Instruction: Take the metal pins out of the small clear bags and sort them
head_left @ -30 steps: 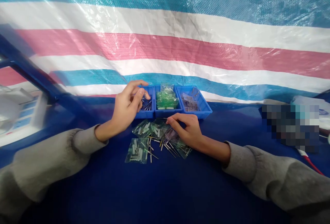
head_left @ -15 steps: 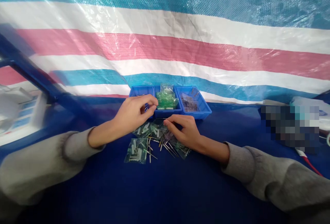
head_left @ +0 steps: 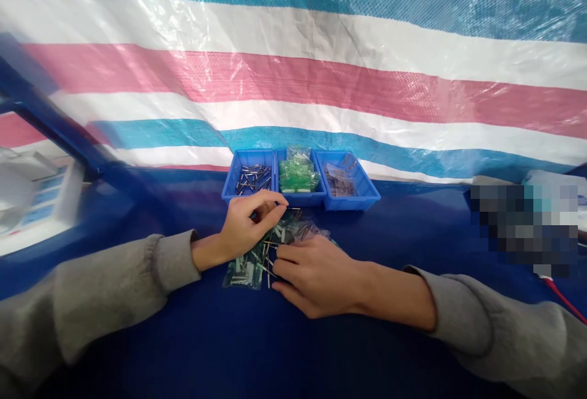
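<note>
My left hand [head_left: 250, 221] is in front of the left bin, its thumb and forefinger pinched together. A thin metal pin [head_left: 296, 208] juts to the right from those fingertips. Over the pile on the table, my right hand [head_left: 318, 273] has its thumb apart from its bent fingers, and its fingertips are at some loose metal pins [head_left: 268, 267]. The palm hides part of the pile. Clear bags with white and metal pieces lie around there; one bag [head_left: 245, 272] is at the pile's left front.
Three joined blue bins stand behind: the left bin [head_left: 227, 188] with metal pins, the middle bin [head_left: 300, 200] with green bags, the right bin [head_left: 367, 194] with clear bags. A striped tarp [head_left: 293, 81] hangs at the back. A white object [head_left: 50, 203] is far left; a red cable [head_left: 564, 301] runs at right.
My right hand has moved down toward me onto the pile, and the pin near its fingertips is now at my left fingertips. My left hand has shifted forward-right and lower, uncovering the left bin.
</note>
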Available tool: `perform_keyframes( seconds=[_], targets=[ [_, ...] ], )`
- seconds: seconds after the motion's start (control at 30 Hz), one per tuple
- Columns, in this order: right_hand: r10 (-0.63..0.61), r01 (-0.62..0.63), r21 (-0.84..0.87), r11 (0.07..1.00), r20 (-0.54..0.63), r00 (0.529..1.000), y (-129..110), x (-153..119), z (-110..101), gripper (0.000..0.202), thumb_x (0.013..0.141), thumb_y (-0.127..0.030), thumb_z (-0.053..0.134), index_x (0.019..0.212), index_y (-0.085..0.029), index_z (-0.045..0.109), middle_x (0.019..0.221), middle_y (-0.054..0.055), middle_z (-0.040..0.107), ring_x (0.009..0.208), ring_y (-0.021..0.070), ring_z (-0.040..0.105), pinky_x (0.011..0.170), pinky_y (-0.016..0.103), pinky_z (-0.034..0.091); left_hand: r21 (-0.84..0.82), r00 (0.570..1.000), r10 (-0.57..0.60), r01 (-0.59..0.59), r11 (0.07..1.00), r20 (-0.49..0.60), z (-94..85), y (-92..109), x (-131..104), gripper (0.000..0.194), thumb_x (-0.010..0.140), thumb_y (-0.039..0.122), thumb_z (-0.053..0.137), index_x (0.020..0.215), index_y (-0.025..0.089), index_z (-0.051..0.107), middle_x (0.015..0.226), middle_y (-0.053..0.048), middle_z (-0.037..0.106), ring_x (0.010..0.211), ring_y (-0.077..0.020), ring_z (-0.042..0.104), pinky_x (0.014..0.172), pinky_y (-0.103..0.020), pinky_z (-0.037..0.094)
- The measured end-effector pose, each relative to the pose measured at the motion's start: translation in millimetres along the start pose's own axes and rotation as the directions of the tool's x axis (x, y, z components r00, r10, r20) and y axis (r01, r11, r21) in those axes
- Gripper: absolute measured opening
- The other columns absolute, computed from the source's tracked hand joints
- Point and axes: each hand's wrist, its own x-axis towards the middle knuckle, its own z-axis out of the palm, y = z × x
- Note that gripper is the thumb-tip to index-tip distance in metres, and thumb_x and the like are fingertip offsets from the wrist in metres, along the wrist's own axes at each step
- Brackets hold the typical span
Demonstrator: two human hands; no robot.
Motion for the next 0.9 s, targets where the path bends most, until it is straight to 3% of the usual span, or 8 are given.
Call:
perform_keyframes(
  seconds=[0.1, 0.27, 0.37, 0.43, 0.57, 0.67, 0.77, 0.9],
  targets=[
    [0.064, -0.059, -0.072, 0.996, 0.076, 0.995, -7.8, -0.3, 2.0, 0.017, 0.084, -0.025, 0.046, 0.077, -0.014, 0.056, 0.069, 0.003, 0.059, 0.051, 0.0115, 0.047, 0.043, 0.027, 0.021, 0.062, 0.998, 0.060, -0.061, 0.996, 0.014, 0.3, -3.1, -1.9, 0.007, 0.082, 0.020, 0.056, 0.084, 0.015, 0.061, 0.051, 0.005, 0.054, 0.040, -0.0036, 0.044, 0.041, -0.014, 0.036],
    [0.067, -0.057, -0.144, 0.988, 0.063, 0.996, -8.6, 0.6, 3.2, 0.012, 0.079, -0.015, 0.046, 0.072, -0.014, 0.055, 0.064, 0.003, 0.057, 0.050, 0.0122, 0.046, 0.043, 0.029, 0.021, 0.065, 0.998, 0.067, -0.068, 0.996, 0.017, -0.2, -4.2, -2.6, 0.008, 0.083, 0.020, 0.056, 0.084, 0.015, 0.061, 0.054, 0.004, 0.056, 0.041, -0.0038, 0.045, 0.042, -0.015, 0.037],
    [0.129, -0.131, -0.120, 0.984, -0.028, 0.991, -0.8, 1.6, 0.8, 0.013, 0.079, -0.017, 0.045, 0.071, -0.015, 0.055, 0.063, 0.002, 0.057, 0.047, 0.0107, 0.044, 0.043, 0.027, 0.024, -0.005, 1.000, 0.011, -0.011, 1.000, 0.018, -1.7, -4.5, -2.9, 0.011, 0.086, 0.020, 0.050, 0.090, 0.016, 0.060, 0.057, 0.004, 0.056, 0.044, -0.0036, 0.047, 0.044, -0.015, 0.038],
    [0.161, -0.172, -0.056, 0.984, -0.162, 0.974, 9.2, 1.5, -0.6, 0.016, 0.080, -0.017, 0.043, 0.069, -0.015, 0.054, 0.060, 0.001, 0.056, 0.046, 0.0094, 0.043, 0.045, 0.025, 0.027, -0.047, 0.999, -0.023, 0.025, 0.999, 0.038, -3.2, -4.1, -2.7, 0.016, 0.089, 0.020, 0.044, 0.092, 0.016, 0.059, 0.059, 0.003, 0.057, 0.047, -0.0039, 0.049, 0.046, -0.015, 0.040],
    [0.310, -0.223, 0.240, 0.945, -0.436, 0.845, 32.1, -0.7, 0.5, 0.015, 0.081, -0.017, 0.043, 0.069, -0.016, 0.052, 0.054, -0.003, 0.049, 0.044, 0.0062, 0.039, 0.045, 0.020, 0.030, -0.050, 0.996, -0.022, 0.026, 0.998, 0.089, -5.4, -1.8, -1.2, 0.023, 0.091, 0.025, 0.040, 0.086, 0.015, 0.060, 0.059, 0.002, 0.057, 0.046, -0.0041, 0.047, 0.046, -0.016, 0.039],
    [0.434, -0.254, 0.385, 0.887, -0.510, 0.742, 40.5, -3.0, 4.6, 0.019, 0.084, -0.018, 0.044, 0.067, -0.017, 0.050, 0.050, -0.006, 0.043, 0.043, 0.0056, 0.038, 0.045, 0.019, 0.030, 0.021, 0.992, -0.004, 0.001, 1.000, 0.128, -4.9, -1.4, 0.1, 0.022, 0.089, 0.030, 0.047, 0.084, 0.014, 0.061, 0.056, 0.003, 0.056, 0.043, -0.0044, 0.044, 0.044, -0.017, 0.037],
    [0.489, -0.265, 0.449, 0.854, -0.515, 0.704, 40.2, -4.7, 8.5, 0.021, 0.087, -0.020, 0.043, 0.068, -0.017, 0.050, 0.052, -0.005, 0.045, 0.045, 0.0061, 0.040, 0.046, 0.019, 0.033, 0.085, 0.992, 0.025, -0.035, 0.996, 0.122, -2.9, -3.0, 0.7, 0.020, 0.085, 0.034, 0.055, 0.084, 0.016, 0.062, 0.056, 0.004, 0.057, 0.042, -0.0042, 0.042, 0.044, -0.017, 0.036],
    [0.468, -0.250, 0.430, 0.867, -0.530, 0.707, 37.7, -4.9, 10.3, 0.021, 0.089, -0.021, 0.042, 0.070, -0.017, 0.052, 0.053, -0.005, 0.048, 0.045, 0.0063, 0.042, 0.046, 0.019, 0.034, 0.133, 0.990, 0.081, -0.097, 0.986, 0.117, -1.7, -4.7, 1.2, 0.021, 0.085, 0.036, 0.053, 0.082, 0.017, 0.062, 0.061, 0.003, 0.058, 0.045, -0.0046, 0.044, 0.047, -0.018, 0.038]
  ],
)
